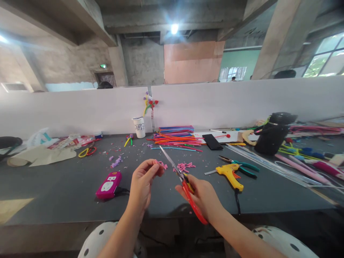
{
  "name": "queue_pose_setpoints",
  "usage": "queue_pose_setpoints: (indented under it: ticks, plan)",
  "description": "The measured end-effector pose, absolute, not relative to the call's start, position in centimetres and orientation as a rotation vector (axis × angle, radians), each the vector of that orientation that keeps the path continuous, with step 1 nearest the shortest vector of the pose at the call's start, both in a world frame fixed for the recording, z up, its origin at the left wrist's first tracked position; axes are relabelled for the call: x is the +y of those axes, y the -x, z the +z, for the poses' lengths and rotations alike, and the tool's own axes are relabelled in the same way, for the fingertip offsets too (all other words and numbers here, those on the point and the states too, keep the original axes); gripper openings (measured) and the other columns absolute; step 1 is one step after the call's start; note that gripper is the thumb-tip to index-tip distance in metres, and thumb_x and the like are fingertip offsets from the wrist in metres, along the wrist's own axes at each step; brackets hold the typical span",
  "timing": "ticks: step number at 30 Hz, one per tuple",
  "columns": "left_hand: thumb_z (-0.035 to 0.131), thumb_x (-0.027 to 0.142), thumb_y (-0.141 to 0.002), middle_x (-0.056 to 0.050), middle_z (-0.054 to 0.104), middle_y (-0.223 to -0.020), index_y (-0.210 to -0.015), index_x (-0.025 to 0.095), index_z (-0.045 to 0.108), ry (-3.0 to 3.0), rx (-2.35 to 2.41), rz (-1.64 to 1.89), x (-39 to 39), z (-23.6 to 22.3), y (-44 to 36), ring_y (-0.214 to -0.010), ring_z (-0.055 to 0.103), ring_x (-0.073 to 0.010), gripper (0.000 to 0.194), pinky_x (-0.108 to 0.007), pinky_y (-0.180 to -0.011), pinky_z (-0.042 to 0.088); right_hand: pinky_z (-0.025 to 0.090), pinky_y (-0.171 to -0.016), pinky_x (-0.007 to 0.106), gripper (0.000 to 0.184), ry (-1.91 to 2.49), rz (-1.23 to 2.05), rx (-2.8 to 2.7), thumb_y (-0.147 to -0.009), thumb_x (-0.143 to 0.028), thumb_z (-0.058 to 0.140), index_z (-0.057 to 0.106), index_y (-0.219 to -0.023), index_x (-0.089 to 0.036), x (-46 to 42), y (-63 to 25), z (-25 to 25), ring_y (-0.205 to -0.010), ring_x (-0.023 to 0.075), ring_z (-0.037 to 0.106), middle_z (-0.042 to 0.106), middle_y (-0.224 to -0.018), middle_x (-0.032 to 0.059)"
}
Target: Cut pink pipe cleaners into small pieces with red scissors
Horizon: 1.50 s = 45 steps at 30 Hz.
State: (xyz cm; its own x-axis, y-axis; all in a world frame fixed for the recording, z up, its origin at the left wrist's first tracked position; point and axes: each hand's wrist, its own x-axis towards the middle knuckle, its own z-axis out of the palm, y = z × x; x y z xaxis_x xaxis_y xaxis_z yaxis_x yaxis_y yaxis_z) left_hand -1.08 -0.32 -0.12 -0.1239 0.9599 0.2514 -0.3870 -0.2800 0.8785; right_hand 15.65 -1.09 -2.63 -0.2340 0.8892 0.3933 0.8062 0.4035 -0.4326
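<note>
The right hand (201, 193) is wrapped around the long metal scissors with red and yellow handles (185, 186). They are up over the dark grey flat bench (67, 193), and their blades point up and to the left. The left hand (145, 179) has its finger and thumb tips close together. They seem to pinch a tiny pink bit (157, 162), but it is too small to be sure.

The scissors look hard, stiff and a little heavy, and the blades look sharp. The handles are the safe place to hold them.

On the bench, near the blades, is a little heap of short, soft-looking pink pieces (184, 167). They look very light, so a bump could scatter them. They look fuzzy, so they should not slip much. Each one is best picked up by its middle, with just two fingertips.
</note>
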Motion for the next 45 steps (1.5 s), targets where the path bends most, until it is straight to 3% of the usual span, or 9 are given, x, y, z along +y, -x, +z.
queue_pose_setpoints:
  ticks: [6, 12, 18, 25, 35, 40, 45]
  plan:
    - [0.061, 0.022, -0.071, -0.001, 0.059, -0.065, -0.070, 0.013, 0.061, -1.008, 0.727, 1.406, -0.3, 0.0, 0.7, -0.058, 0.052, -0.0077, 0.009, -0.019, -0.059, 0.041, 0.033, -0.047, 0.021, 0.023, 1.232, 0.630, -1.926, -0.077, -0.042, 0.047, 0.043, -0.068, -0.021, -1.0, -15.8, -2.1, -0.049, 0.0108, 0.046, 0.051, -0.057, -0.0039]
    - [0.061, 0.022, -0.071, -0.002, 0.059, -0.061, -0.066, 0.012, 0.061, -1.065, 0.678, 1.125, -0.4, -0.7, -0.5, -0.054, 0.052, -0.0090, 0.010, -0.021, -0.056, 0.039, 0.037, -0.044, 0.021, 0.017, 1.007, 1.122, -1.614, -0.074, -0.036, 0.049, 0.048, -0.077, -0.019, -0.3, -15.6, -1.5, -0.036, 0.0059, 0.039, 0.046, -0.051, -0.0081]
    - [0.061, 0.022, -0.070, -0.004, 0.059, -0.062, -0.068, 0.012, 0.063, -1.061, 0.644, 0.988, -0.5, -1.1, -1.3, -0.055, 0.052, -0.0100, 0.011, -0.022, -0.056, 0.038, 0.029, -0.033, 0.018, 0.018, 0.905, 1.335, -1.436, -0.071, -0.036, 0.050, 0.048, -0.072, -0.018, 0.0, -15.4, -0.7, -0.029, 0.0049, 0.032, 0.036, -0.038, -0.0118]
    - [0.055, 0.026, -0.075, -0.006, 0.063, -0.066, -0.069, 0.012, 0.063, -1.232, 0.746, 1.038, -0.4, -1.4, -1.6, -0.057, 0.053, -0.0113, 0.017, -0.024, -0.058, 0.039, 0.027, -0.030, 0.015, 0.013, 0.971, 1.251, -1.467, -0.068, -0.030, 0.051, 0.045, -0.066, -0.019, 0.2, -15.7, -0.8, -0.028, 0.0038, 0.033, 0.040, -0.037, -0.0116]
    - [0.062, 0.017, -0.065, -0.001, 0.060, -0.056, -0.064, 0.014, 0.063, -1.338, 0.951, 1.092, -0.2, -1.6, -1.9, -0.051, 0.051, -0.0107, 0.003, -0.023, -0.052, 0.039, 0.029, -0.031, 0.016, 0.012, 1.141, 1.132, -1.555, -0.070, -0.030, 0.052, 0.047, -0.071, -0.020, 0.7, -15.7, -1.4, -0.033, 0.0060, 0.038, 0.042, -0.045, -0.0093]
    - [0.064, 0.024, -0.067, 0.001, 0.058, -0.056, -0.063, 0.014, 0.061, -1.146, 0.854, 1.324, 0.1, -1.2, -0.9, -0.053, 0.051, -0.0092, 0.010, -0.021, -0.055, 0.039, 0.038, -0.046, 0.021, 0.017, 1.171, 0.832, -1.734, -0.074, -0.037, 0.051, 0.048, -0.076, -0.020, 0.1, -15.8, -1.2, -0.050, 0.0107, 0.050, 0.053, -0.060, -0.0041]
    - [0.064, 0.022, -0.067, -0.002, 0.062, -0.065, -0.067, 0.013, 0.062, -1.004, 0.821, 1.470, 0.1, -0.6, 0.0, -0.058, 0.054, -0.0101, 0.009, -0.022, -0.059, 0.042, 0.037, -0.052, 0.022, 0.020, 1.284, 0.604, -1.938, -0.076, -0.042, 0.048, 0.047, -0.080, -0.022, -0.3, -15.8, -2.1, -0.057, 0.0136, 0.052, 0.056, -0.064, -0.0024]
